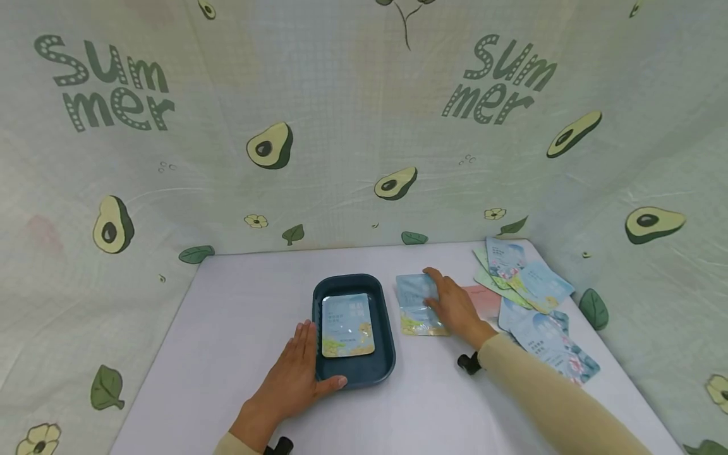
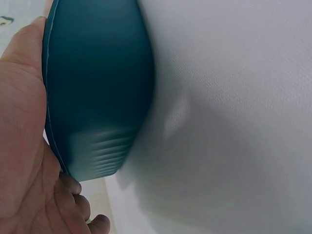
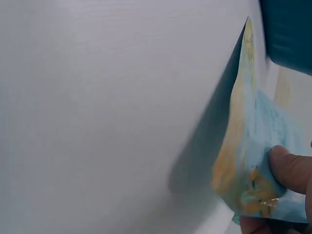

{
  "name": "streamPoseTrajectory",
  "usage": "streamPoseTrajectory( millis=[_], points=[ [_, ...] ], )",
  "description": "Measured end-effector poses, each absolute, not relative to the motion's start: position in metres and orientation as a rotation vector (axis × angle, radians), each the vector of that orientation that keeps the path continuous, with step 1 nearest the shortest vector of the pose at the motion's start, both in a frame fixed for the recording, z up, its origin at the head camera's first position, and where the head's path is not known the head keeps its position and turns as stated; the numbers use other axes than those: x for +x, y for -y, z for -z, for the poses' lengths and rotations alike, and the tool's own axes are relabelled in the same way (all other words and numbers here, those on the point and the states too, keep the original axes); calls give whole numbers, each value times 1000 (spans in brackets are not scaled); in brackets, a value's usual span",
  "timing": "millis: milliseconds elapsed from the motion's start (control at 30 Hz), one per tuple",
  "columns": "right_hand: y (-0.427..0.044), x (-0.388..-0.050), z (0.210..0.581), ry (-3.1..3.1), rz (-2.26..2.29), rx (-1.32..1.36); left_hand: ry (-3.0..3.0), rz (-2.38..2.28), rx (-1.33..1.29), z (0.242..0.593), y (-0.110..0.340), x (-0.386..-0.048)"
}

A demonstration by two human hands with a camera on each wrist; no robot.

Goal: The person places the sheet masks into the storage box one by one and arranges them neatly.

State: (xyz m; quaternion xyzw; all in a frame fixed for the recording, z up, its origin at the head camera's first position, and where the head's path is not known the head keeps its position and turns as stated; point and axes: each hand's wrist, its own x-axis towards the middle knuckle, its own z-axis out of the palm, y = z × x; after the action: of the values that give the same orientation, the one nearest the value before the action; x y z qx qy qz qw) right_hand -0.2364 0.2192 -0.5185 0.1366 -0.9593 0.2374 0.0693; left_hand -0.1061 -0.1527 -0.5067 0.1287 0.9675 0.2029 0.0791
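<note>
A dark teal tray (image 1: pixel 382 335) stands on the table, with one light-blue sheet mask packet (image 1: pixel 345 322) lying flat inside it. My left hand (image 1: pixel 290 376) rests against the tray's left side and near corner, its fingers straight and its thumb at the near rim. The left wrist view shows that hand (image 2: pixel 29 122) touching the rim of the tray (image 2: pixel 97 63). Right of the tray, my right hand (image 1: pixel 455 306) pinches another light-blue sheet mask packet (image 1: pixel 414 303). In the right wrist view the thumb (image 3: pixel 290 168) presses on that packet, which is bent and partly lifted off the table.
Several more packets (image 1: pixel 540 284) lie in an overlapping, fanned pile at the right, blue and green ones among them. A pink packet (image 1: pixel 483 300) lies partly behind my right hand. Patterned cloth (image 1: pixel 341 126) hangs behind the white table (image 1: pixel 250 297).
</note>
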Motion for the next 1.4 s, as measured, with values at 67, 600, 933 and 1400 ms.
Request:
streamPoseTrajectory(
  millis=[67, 600, 933, 1400],
  points=[
    [-218, -238, 516, 2879, -723, 413, -2897, -605, 382, 506, 153, -107],
    [-223, -243, 498, 2898, -1043, 187, -2913, -555, 395, 501, 150, -108],
    [-227, -242, 467, 2796, -1105, 243, -2893, -552, 378, 498, 150, -108],
    [-202, -237, 431, 2665, -1501, 152, -2887, -544, 373, 499, 151, -107]
  ],
)
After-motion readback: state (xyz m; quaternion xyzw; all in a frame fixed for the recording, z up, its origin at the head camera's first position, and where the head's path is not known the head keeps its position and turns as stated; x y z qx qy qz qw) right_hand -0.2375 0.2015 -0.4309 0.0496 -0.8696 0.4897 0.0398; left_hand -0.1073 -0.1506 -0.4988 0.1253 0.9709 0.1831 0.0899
